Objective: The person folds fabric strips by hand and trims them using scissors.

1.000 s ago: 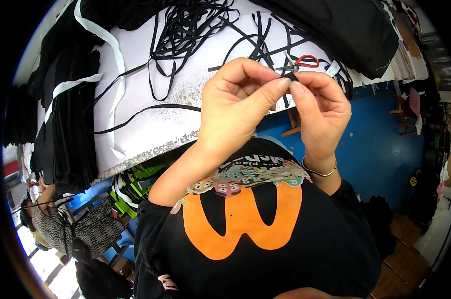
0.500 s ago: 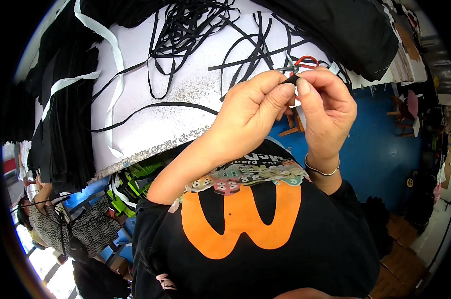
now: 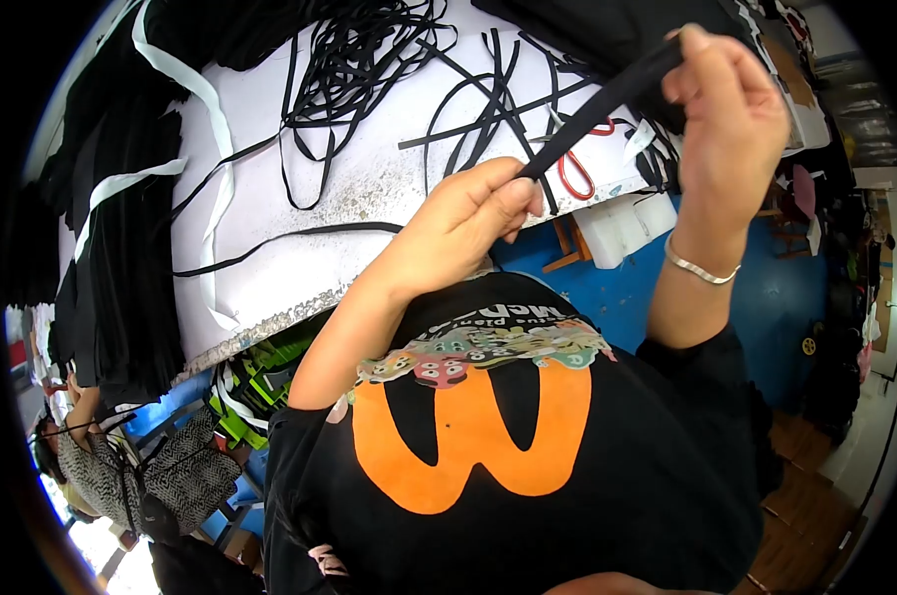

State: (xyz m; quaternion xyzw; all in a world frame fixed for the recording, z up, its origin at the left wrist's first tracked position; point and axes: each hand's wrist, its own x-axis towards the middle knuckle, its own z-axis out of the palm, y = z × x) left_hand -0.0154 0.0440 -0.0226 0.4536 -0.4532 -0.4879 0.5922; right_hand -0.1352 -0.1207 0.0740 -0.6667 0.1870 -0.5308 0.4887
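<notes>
A black strip (image 3: pixel 602 107) is stretched taut on a slant between my two hands. My left hand (image 3: pixel 473 213) pinches its lower end near the table's front edge. Up and to the right, my right hand (image 3: pixel 731 104) is closed on the other end, its wrist wearing a silver bangle. Red-handled scissors (image 3: pixel 575 177) lie on the white table (image 3: pixel 354 260) behind the strip, partly covered by it. Several loose black straps (image 3: pixel 488 99) are spread just beyond my left hand.
A tangle of black cord (image 3: pixel 354 69) lies at the table's back. Black fabric strips (image 3: pixel 126 238) and white ribbons (image 3: pixel 221 198) are on the left. Dark fabric covers the back right. Another person (image 3: pixel 92 446) is at the lower left. A white container stands below the table's right edge.
My right hand has moved up and right, away from my left, and the black strip is now drawn out between them. My left hand has shifted slightly left and down.
</notes>
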